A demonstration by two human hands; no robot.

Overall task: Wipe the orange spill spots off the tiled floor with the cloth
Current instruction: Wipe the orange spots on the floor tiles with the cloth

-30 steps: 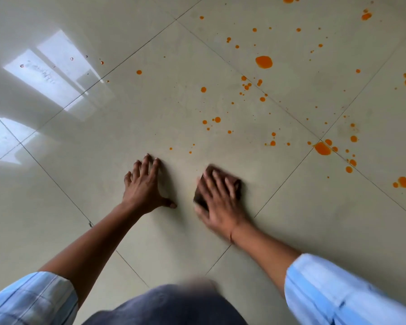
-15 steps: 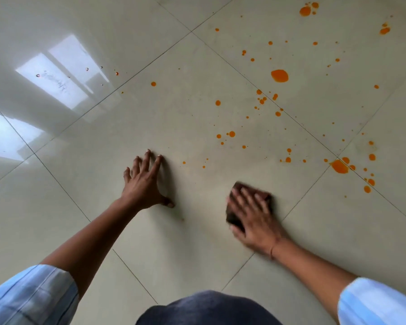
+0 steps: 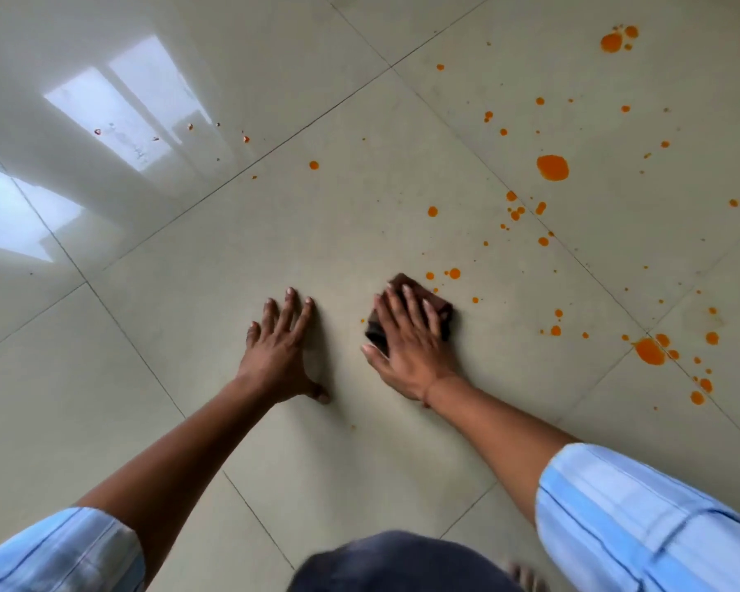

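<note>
Mid-wipe: my right hand lies flat, pressing the cloth; my left hand braces open on the floor. Next I'd push onto the nearest orange spots.

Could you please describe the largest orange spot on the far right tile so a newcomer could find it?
From the right hand pressing the dark cloth on the tiled floor, cross the diagonal grout line up and rightward. The spot lies just beyond it: a solid roundish blob, far bigger than the specks around it.
</note>
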